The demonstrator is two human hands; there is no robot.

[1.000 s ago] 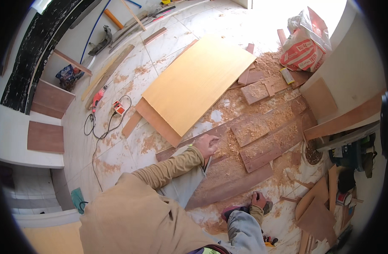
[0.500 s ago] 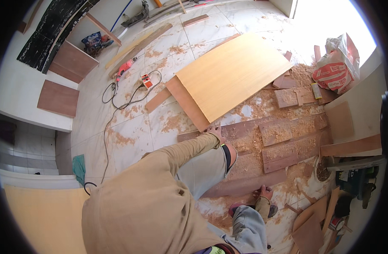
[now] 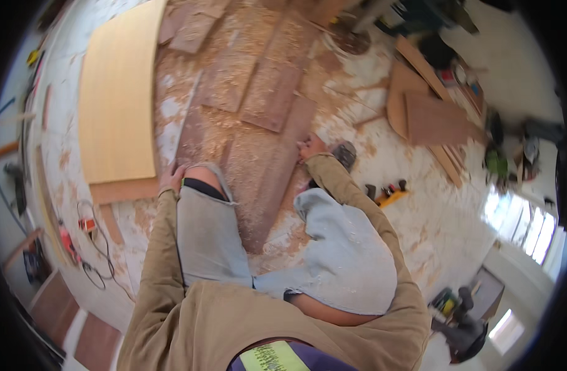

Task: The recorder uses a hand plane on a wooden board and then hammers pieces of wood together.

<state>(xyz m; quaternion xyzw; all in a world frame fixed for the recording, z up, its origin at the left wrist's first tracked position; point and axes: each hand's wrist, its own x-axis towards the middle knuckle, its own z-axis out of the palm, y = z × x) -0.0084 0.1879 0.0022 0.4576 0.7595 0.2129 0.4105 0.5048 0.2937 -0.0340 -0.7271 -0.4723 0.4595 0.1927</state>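
Several reddish-brown wooden planks (image 3: 265,167) lie overlapping on the floor in front of me, strewn with wood shavings (image 3: 234,80). My left hand (image 3: 170,179) is beside my left knee, its fingers curled at the left edge of the planks. On the right edge of the near plank, my right hand (image 3: 311,148) has its fingers bent around the rim, close to my shoe (image 3: 343,154). A large pale-yellow panel (image 3: 119,99) lies left of the planks, over a brown board (image 3: 124,190) that shows at its near end.
At the left lie a red power drill (image 3: 68,241) and an orange-and-white socket box (image 3: 86,225) with a black cord. Scrap boards (image 3: 432,117) are piled at the right. A yellow tool (image 3: 392,198) sits right of my right knee. Shavings cover much of the tiled floor.
My view has swung to the right, so the panel and drill now appear farther left and more of the right side shows. Both hands remain at the planks' edges.
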